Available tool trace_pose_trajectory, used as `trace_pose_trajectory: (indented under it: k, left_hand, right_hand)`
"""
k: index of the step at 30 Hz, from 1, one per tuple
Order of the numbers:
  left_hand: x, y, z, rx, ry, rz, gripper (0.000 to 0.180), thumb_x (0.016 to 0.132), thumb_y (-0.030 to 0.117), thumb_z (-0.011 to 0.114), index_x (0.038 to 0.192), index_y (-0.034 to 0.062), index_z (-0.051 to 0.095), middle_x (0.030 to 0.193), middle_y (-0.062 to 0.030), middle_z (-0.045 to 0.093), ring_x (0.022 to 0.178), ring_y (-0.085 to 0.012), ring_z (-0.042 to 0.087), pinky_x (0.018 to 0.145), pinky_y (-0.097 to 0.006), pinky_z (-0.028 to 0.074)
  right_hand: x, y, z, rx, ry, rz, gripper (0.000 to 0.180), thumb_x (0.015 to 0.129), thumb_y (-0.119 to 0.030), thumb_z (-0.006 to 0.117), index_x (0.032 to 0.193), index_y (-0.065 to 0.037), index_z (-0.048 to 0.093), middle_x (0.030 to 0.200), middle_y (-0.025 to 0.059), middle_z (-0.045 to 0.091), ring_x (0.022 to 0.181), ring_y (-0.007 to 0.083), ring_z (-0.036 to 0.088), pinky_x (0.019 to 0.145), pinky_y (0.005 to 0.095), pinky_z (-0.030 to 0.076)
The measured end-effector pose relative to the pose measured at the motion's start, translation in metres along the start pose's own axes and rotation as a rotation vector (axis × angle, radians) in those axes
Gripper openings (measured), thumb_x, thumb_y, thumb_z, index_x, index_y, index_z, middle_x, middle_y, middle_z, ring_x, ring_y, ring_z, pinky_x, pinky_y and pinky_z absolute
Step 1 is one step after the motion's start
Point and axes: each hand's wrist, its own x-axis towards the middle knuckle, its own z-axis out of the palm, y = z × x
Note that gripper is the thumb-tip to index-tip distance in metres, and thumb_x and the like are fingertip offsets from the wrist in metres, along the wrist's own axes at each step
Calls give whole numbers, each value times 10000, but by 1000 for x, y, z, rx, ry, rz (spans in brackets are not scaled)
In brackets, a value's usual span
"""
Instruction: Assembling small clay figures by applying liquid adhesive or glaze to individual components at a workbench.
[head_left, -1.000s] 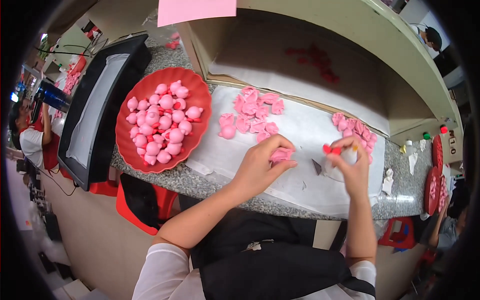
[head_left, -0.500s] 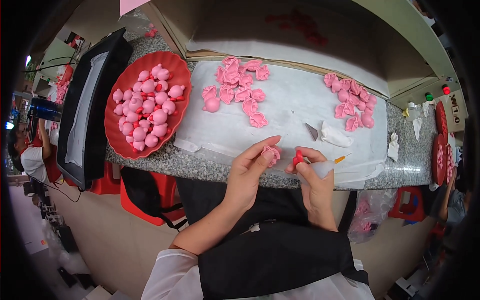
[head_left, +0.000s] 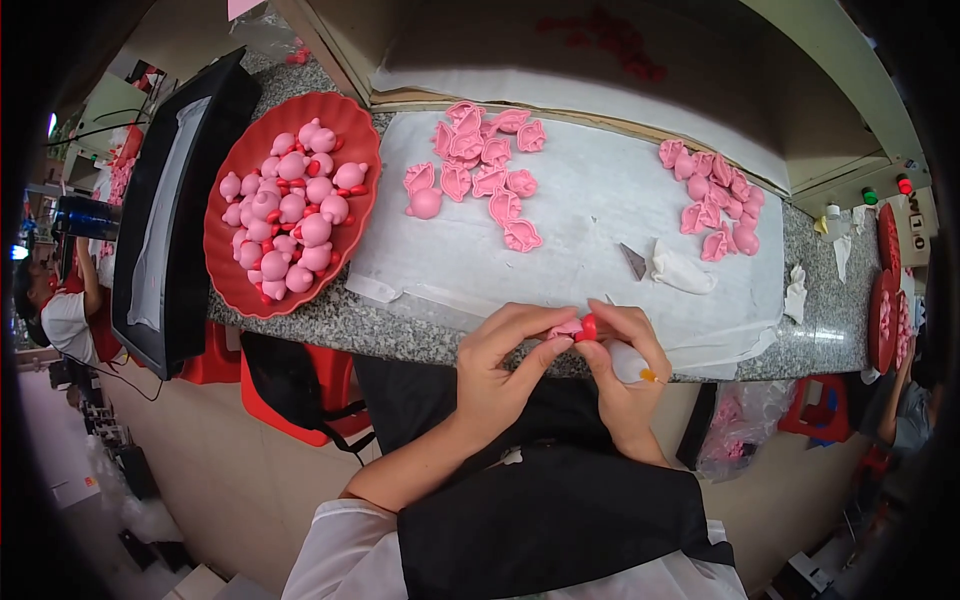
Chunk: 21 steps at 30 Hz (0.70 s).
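Note:
Over the table's front edge, both hands meet. My left hand [head_left: 505, 362] pinches a small pink moulded shell piece [head_left: 566, 329] between thumb and fingertips. Against it, a glossy red rounded piece [head_left: 588, 327] is held by the thumb and forefinger of my right hand [head_left: 630, 375]. Tucked in the right palm is a whitish squeeze bottle [head_left: 626, 362] with an orange needle tip [head_left: 649, 376]. The fingers partly hide both small pieces, so I cannot tell whether the red one sits inside the shell or only touches it.
White paper [head_left: 590, 200] covers the granite table. On it lie pink shells [head_left: 490, 180], a second pink pile [head_left: 715, 205], a crumpled tissue [head_left: 683, 270] and a dark pointed scrap [head_left: 633, 262]. A red scalloped bowl [head_left: 345, 130] holds pink balls and red pieces, beside a black tray [head_left: 135, 320].
My hands have come together and lower, bringing the red piece against the pink shell. The bottle in my right hand has turned, its orange tip now pointing lower.

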Motion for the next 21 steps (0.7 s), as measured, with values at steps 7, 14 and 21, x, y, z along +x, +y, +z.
trace_pose_trajectory:
  k: [7,14,21]
  left_hand:
    - [2,16,-3,231,29,104,183,686,-12,586,869,-14,585,731,-87,561,672,-130,536,584,-212,414]
    - [6,10,-11,144,-101,-10,171,721,-1,558,891,-15,575,769,-79,541,684,-113,523,585,-200,407]
    - [8,14,-8,65,-33,-40,149,741,-9,535,886,-29,559,777,-73,521,719,-109,533,618,-200,426]
  right_hand:
    - [-3,-1,3,-104,-60,-86,221,700,24,582,912,23,519,813,63,499,689,115,527,602,204,424]
    - [0,-8,3,290,-70,323,258,720,-22,570,956,35,484,779,61,510,657,102,498,534,207,431]
    - [11,-12,-3,138,-227,386,263,698,-3,587,943,34,500,741,52,530,614,85,495,513,191,417]
